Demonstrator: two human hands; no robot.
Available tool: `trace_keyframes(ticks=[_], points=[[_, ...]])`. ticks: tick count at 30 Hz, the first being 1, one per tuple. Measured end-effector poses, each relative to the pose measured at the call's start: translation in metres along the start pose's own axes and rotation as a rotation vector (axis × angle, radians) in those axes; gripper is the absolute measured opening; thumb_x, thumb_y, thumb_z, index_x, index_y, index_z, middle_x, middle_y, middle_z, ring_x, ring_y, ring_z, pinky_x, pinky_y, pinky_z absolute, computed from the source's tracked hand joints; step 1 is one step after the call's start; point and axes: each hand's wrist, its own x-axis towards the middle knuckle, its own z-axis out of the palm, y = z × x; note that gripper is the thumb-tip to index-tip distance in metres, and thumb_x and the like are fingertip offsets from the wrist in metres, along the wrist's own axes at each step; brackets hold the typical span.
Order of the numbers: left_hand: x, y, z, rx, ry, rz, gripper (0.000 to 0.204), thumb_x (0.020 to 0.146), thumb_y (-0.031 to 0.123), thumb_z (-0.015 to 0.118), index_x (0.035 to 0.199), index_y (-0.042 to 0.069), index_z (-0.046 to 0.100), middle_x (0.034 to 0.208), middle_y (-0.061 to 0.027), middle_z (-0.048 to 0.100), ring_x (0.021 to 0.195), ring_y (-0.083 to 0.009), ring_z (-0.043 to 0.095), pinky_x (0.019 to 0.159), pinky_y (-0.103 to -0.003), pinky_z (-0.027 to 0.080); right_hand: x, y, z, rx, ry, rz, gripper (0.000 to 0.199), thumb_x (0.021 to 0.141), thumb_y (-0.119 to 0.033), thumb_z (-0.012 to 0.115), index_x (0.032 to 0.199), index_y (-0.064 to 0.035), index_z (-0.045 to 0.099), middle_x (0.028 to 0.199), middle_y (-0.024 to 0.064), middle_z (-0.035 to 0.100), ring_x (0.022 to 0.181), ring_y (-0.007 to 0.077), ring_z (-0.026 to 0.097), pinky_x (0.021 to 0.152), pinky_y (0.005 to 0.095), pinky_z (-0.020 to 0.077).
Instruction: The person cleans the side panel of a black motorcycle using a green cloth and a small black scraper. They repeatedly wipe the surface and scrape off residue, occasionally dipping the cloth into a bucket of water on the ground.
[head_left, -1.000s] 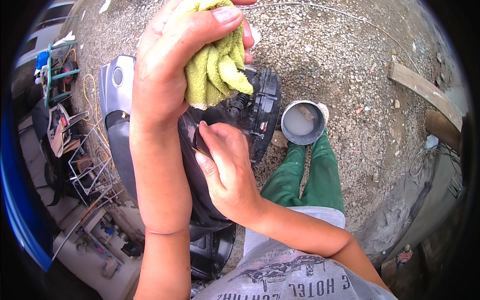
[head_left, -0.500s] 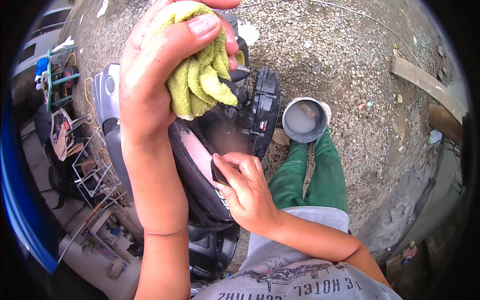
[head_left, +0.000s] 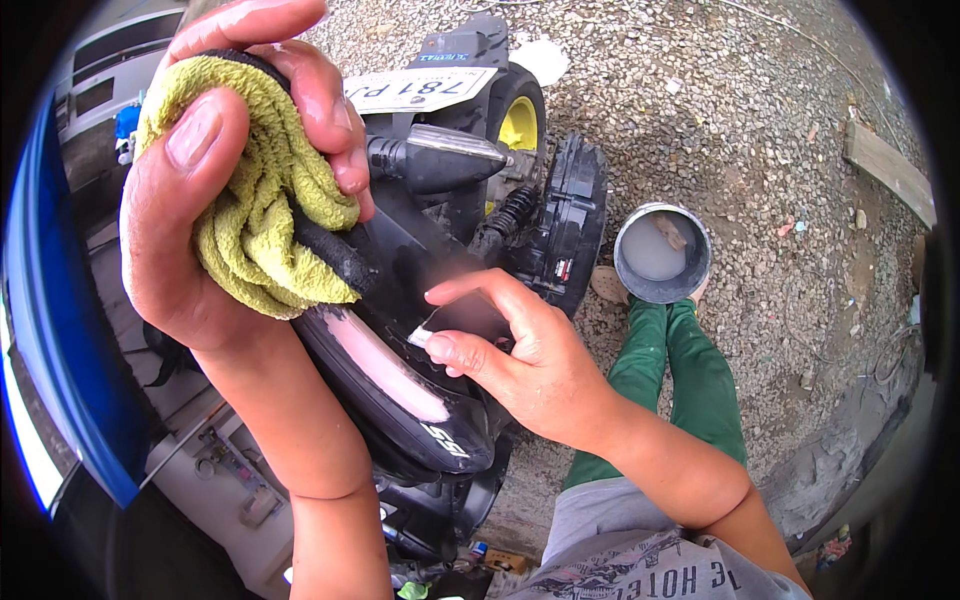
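My left hand (head_left: 165, 245) is raised at the upper left, wet and wrapped round a bunched yellow-green cloth (head_left: 255, 205) with a black edge. Below the cloth is the black side panel (head_left: 465, 440) of a scooter, with a long pinkish bare patch (head_left: 385, 365) along it. My right hand (head_left: 550, 365) is beside that patch, pinching a thin dark sheet (head_left: 470, 318), possibly sandpaper, with a whitish corner between thumb and fingers. The sheet seems just off the patch; whether it touches the panel I cannot tell.
Past my hands are the scooter's turn signal (head_left: 455, 160), number plate (head_left: 425, 92) and yellow-rimmed rear wheel (head_left: 520, 125). A dark bucket (head_left: 704, 250) of cloudy water, with something brownish in it, stands by my feet on gravel (head_left: 740, 130). A plank (head_left: 890, 175) lies at far right.
My left hand and the cloth have moved left and down in the picture. The right hand has come away from the pink patch toward the right. The whole view has shifted too.
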Motion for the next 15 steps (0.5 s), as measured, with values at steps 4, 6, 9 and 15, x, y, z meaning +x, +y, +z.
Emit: trace_keyframes(ticks=[4,6,9,15], points=[[-0.007,0.012,0.003,0.114,0.208,-0.083,0.053,0.094,0.021,0.058,0.139,-0.006,0.050,0.108,-0.0169,0.059,0.090,-0.0217,0.065,0.070,-0.033,0.060,0.010,-0.006,0.008,-0.098,-0.069,0.101,0.025,0.095,-0.019,0.074,0.106,0.0027,0.068,0.103,0.0243,0.071,0.096,0.0407,0.070,0.078,0.0401,0.0533],[-0.013,0.028,0.019,0.154,0.342,-0.164,0.049,0.094,0.015,0.057,0.138,-0.006,0.051,0.112,-0.0185,0.062,0.093,-0.0224,0.066,0.071,-0.033,0.061,0.015,-0.002,0.015,-0.202,-0.051,-0.096,0.025,0.095,-0.020,0.074,0.104,0.0027,0.069,0.097,0.0238,0.070,0.091,0.0413,0.070,0.076,0.0432,0.0524],[-0.036,0.033,0.035,0.096,0.518,-0.266,0.043,0.094,0.011,0.056,0.134,-0.005,0.053,0.100,-0.0150,0.061,0.080,-0.0188,0.062,0.061,-0.031,0.058,0.029,-0.004,0.022,-0.350,-0.026,-0.194,0.025,0.094,-0.021,0.073,0.100,0.0028,0.068,0.091,0.0229,0.068,0.086,0.0435,0.067,0.074,0.0476,0.0512],[-0.075,0.036,0.071,0.019,0.656,-0.285,0.022,0.108,0.024,0.052,0.110,0.002,0.053,0.082,-0.0081,0.052,0.064,-0.0141,0.052,0.050,-0.028,0.047,0.023,0.007,0.022,-0.560,-0.021,-0.396,0.024,0.095,-0.025,0.073,0.098,-0.0014,0.066,0.089,0.0164,0.068,0.084,0.0388,0.069,0.072,0.0480,0.0515]])
